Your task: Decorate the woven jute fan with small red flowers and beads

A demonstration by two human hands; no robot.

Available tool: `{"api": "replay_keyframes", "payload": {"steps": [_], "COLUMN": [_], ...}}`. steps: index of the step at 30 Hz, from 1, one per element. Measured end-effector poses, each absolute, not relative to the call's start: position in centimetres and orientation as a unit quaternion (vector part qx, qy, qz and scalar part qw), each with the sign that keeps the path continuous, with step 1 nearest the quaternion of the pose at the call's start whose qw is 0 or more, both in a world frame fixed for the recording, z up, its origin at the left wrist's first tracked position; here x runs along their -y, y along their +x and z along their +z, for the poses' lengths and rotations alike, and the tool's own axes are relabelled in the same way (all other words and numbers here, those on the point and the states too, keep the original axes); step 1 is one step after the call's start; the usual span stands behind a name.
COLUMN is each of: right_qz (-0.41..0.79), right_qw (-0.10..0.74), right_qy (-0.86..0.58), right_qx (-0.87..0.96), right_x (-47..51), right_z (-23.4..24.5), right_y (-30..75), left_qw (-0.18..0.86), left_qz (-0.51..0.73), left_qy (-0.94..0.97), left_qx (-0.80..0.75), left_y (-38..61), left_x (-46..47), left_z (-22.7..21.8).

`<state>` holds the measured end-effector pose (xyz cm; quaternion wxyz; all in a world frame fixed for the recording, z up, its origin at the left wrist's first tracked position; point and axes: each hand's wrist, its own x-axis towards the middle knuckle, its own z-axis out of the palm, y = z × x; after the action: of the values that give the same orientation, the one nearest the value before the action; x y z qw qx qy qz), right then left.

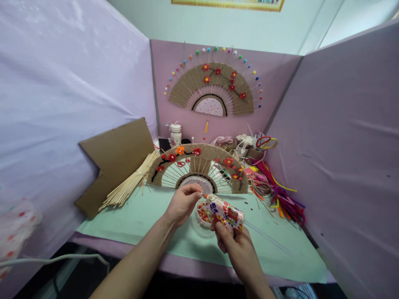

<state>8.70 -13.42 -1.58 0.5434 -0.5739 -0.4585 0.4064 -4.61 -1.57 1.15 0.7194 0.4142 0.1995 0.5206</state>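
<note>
My right hand [235, 238] is wrapped round a hot glue gun [226, 211] with a bright floral pattern. A long clear glue stick [266, 237] sticks out of its back end. The nozzle points left, close to the fingertips of my left hand [185, 203]. Those fingers are pinched together on something small and pale, too small to name. Below the glue gun stands a clear round dish of small coloured beads [203, 212], partly hidden by the gun and my right hand. Just behind my hands, a twine-covered fan [199, 148] with red and orange flowers stands upright.
A bundle of thin sticks [131, 182] and cut cardboard [116, 160] lie at left. Coloured pipe cleaners [282, 199] spread at right, near scissors [266, 142]. A white jar [176, 133] stands behind. Another decorated fan [215, 85] hangs on the pink back panel.
</note>
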Motion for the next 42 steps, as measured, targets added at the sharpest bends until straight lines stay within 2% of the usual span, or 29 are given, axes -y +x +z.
{"api": "replay_keyframes", "payload": {"steps": [25,42], "right_qz": [0.461,0.449], "right_qw": [0.533,0.535], "right_qy": [-0.556,-0.556], "right_qx": [0.442,0.45], "right_x": [13.4,13.5], "right_z": [-2.3,-2.6], "right_y": [8.8,8.8], "left_qw": [0.711,0.712], "left_qz": [0.511,0.511], "left_qy": [0.442,0.439], "left_qx": [-0.196,-0.199], "left_y": [-4.7,-4.5], "left_x": [1.4,1.6], "left_z": [1.2,1.3]}}
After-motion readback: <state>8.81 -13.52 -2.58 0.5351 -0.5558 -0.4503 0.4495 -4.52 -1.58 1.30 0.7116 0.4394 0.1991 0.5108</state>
